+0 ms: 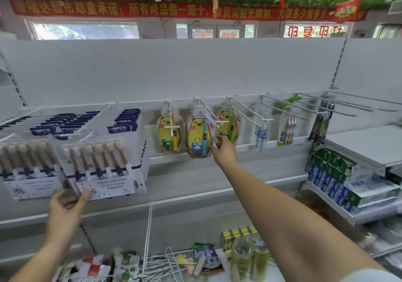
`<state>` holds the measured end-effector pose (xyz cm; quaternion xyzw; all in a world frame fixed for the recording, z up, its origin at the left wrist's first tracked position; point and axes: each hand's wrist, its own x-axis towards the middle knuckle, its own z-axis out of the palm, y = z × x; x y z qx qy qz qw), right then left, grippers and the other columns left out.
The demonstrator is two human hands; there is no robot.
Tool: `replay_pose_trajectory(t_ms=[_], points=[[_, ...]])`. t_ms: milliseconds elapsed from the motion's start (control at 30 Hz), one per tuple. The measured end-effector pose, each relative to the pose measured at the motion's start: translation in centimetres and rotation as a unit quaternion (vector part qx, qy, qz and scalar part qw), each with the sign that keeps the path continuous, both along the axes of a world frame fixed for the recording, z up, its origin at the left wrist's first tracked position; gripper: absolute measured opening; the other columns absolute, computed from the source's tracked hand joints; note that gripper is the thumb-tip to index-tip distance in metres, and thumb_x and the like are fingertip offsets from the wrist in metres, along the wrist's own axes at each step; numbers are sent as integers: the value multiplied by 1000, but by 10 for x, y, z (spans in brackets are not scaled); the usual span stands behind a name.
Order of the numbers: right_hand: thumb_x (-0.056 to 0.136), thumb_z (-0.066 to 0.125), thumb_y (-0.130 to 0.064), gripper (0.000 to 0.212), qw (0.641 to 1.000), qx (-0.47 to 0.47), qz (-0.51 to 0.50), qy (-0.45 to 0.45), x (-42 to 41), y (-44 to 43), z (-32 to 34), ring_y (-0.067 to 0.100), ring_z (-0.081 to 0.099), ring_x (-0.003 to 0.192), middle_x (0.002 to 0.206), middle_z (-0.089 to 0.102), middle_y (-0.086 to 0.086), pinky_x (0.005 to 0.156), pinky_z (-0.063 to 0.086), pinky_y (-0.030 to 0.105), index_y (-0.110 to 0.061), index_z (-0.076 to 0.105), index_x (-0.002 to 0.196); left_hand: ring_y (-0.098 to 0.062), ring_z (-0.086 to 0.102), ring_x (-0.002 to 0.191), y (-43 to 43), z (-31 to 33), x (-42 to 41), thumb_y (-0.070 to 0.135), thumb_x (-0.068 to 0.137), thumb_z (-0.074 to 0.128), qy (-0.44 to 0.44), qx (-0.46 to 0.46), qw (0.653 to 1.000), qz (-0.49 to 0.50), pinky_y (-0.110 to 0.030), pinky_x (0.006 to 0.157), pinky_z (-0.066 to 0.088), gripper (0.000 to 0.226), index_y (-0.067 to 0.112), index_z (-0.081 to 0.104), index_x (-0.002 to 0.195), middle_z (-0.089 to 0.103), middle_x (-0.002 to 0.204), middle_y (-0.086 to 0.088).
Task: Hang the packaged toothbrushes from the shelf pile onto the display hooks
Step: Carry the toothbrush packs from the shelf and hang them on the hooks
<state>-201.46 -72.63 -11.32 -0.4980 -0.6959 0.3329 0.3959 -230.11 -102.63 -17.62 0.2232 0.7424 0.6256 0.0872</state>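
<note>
We stand at a white store shelf (pixel 195 186) and reach for the row of display hooks (pixel 245 107). Our right hand (pixel 224 151) stretches up to the bear-printed toothbrush pack (pixel 228 125) with the green brush, which hangs upright on its hook, long axis vertical and brush head uppermost. The fingers meet at the pack's lower edge; whether they pinch it or only touch it we cannot tell, since the hand covers that spot. Two matching packs hang just beside it to the left, one with a blue brush (pixel 199 133), one with a yellow brush (pixel 169 132), both upright.

Our left hand (pixel 65 201) is at the bottom edge of the front six-brush pack (pixel 102 166), thumb against its label and fingers half curled behind; the grip itself is hidden.

Farther right, a clear pack (pixel 262 129) and a green-trimmed pack (pixel 288 127) hang vertical, their print too blurred to read. The shelf pile (pixel 174 262) at the bottom is smeared and cut off by the frame edge.
</note>
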Motion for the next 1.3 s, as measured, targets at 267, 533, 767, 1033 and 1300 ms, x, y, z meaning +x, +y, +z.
replay_pose_trajectory(t_ms=[267,533,767,1033,1300], points=[[97,54,-52,58,931,121,164,-304,73,-29,10,22,58,123,138,61,4,103,49,41,-19,50,144,-26,67,87,-34,-15,9,78,85,51,201,-207,954,-77,-39,83,50,55,26,70,91,74,89,1],[97,42,-66,68,848,169,271,-422,166,-73,24,23,49,133,149,49,0,111,40,43,-25,41,151,10,53,113,27,38,129,95,77,21,430,-321,769,-348,-20,99,45,73,50,50,125,52,123,33],[95,37,-70,70,837,207,216,-459,256,-102,42,19,47,135,148,48,-2,114,36,40,-28,39,152,1,47,128,99,68,226,103,63,5,486,-255,714,-435,-23,108,38,112,39,45,146,50,146,18],[95,36,-72,71,840,159,44,-517,346,-167,57,22,54,123,137,56,1,105,41,39,-25,44,148,-8,49,131,161,75,334,110,48,6,482,-195,641,-565,-31,109,41,129,36,40,149,45,152,12],[95,41,-69,68,846,72,-93,-519,417,-214,56,20,55,118,133,58,0,98,44,37,-24,46,146,-13,60,113,194,65,464,101,64,7,558,-126,581,-578,-36,95,53,109,32,58,130,60,135,5]])
